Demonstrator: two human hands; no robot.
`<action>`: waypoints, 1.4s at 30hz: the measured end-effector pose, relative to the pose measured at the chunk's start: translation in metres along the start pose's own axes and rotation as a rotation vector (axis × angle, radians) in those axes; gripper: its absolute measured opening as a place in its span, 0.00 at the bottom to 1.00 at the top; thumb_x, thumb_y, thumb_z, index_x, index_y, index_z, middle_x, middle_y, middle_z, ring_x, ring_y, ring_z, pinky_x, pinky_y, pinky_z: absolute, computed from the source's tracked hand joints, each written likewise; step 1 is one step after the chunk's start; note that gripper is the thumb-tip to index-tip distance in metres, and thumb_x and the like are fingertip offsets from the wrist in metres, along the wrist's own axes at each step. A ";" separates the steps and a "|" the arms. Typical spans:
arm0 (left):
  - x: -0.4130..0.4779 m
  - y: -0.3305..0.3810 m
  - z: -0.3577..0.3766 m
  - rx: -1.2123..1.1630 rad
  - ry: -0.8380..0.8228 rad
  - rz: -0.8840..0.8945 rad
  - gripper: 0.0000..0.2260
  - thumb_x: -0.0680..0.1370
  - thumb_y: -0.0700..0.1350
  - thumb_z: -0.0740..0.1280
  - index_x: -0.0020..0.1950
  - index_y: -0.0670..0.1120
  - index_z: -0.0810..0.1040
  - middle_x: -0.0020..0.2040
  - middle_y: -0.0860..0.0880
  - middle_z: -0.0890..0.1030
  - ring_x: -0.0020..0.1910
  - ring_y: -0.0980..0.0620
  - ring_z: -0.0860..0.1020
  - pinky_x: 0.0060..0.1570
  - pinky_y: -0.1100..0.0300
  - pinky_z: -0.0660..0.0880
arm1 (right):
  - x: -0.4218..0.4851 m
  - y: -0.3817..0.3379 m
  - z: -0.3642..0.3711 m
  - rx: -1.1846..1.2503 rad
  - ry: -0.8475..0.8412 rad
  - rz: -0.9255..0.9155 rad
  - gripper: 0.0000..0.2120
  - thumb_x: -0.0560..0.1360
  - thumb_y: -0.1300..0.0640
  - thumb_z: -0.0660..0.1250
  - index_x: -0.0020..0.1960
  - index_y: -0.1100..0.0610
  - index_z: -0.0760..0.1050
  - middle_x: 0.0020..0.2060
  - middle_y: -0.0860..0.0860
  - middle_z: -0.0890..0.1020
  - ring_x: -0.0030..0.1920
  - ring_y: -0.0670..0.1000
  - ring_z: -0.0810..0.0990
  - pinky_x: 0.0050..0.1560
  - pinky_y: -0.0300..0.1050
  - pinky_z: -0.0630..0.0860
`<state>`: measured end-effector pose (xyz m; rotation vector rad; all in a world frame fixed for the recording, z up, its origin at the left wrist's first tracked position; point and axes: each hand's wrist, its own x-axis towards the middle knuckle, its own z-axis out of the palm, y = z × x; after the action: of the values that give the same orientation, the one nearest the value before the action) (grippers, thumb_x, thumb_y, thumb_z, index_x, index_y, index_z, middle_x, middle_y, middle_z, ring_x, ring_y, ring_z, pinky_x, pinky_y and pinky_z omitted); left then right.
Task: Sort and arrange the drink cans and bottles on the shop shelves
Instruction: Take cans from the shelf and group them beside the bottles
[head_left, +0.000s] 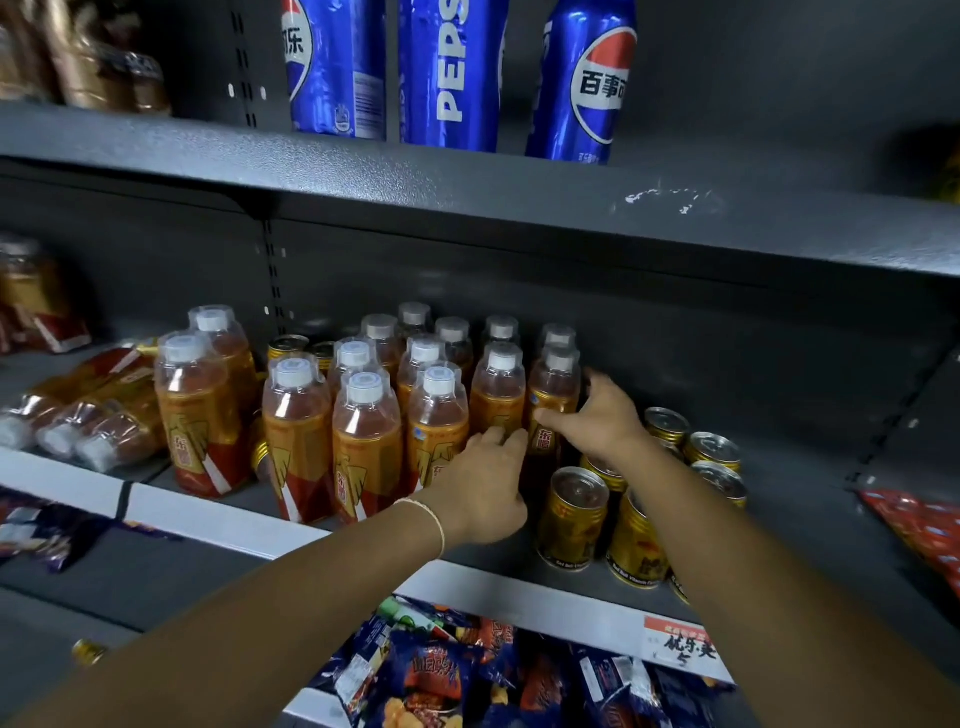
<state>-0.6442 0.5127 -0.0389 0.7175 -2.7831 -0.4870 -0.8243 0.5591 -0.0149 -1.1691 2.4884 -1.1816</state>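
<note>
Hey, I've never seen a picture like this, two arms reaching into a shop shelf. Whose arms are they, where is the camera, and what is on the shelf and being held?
No machine here: these are a person's two bare hands, seen by one wide-angle camera worn on their head, looking forward and down. On the dark grey metal shelf stand clear plastic bottles with white caps and orange-gold labels, with gold metal cans to their right. On the shelf above stand tall blue Pepsi containers, and below lie bright snack packets. The right hand grips the rightmost front bottle, thumb across its label. The left hand touches the bottles beside it, lower down; whether it grips one is hidden.
</note>
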 end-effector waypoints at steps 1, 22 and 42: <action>0.001 0.001 0.001 -0.004 -0.006 -0.001 0.34 0.75 0.42 0.66 0.78 0.45 0.56 0.73 0.44 0.64 0.72 0.42 0.64 0.69 0.49 0.68 | 0.002 0.000 0.002 0.015 -0.027 -0.010 0.30 0.65 0.47 0.80 0.64 0.50 0.74 0.57 0.49 0.81 0.59 0.52 0.79 0.61 0.54 0.77; -0.027 0.003 -0.010 -0.053 -0.008 0.082 0.36 0.75 0.42 0.64 0.80 0.44 0.51 0.75 0.42 0.61 0.73 0.40 0.65 0.69 0.46 0.69 | -0.053 -0.030 -0.010 -0.016 0.418 -0.435 0.36 0.69 0.48 0.78 0.70 0.54 0.65 0.61 0.54 0.74 0.58 0.53 0.76 0.54 0.42 0.71; -0.177 -0.159 -0.103 0.077 -0.219 0.051 0.29 0.82 0.50 0.59 0.79 0.43 0.52 0.77 0.40 0.61 0.73 0.39 0.64 0.68 0.44 0.68 | -0.173 -0.205 0.102 -0.181 0.273 -0.428 0.42 0.69 0.38 0.74 0.76 0.47 0.58 0.69 0.51 0.68 0.67 0.52 0.70 0.61 0.44 0.67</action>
<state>-0.3945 0.4438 -0.0267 0.6418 -3.0307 -0.4765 -0.5412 0.5413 0.0295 -1.7667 2.6701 -1.3093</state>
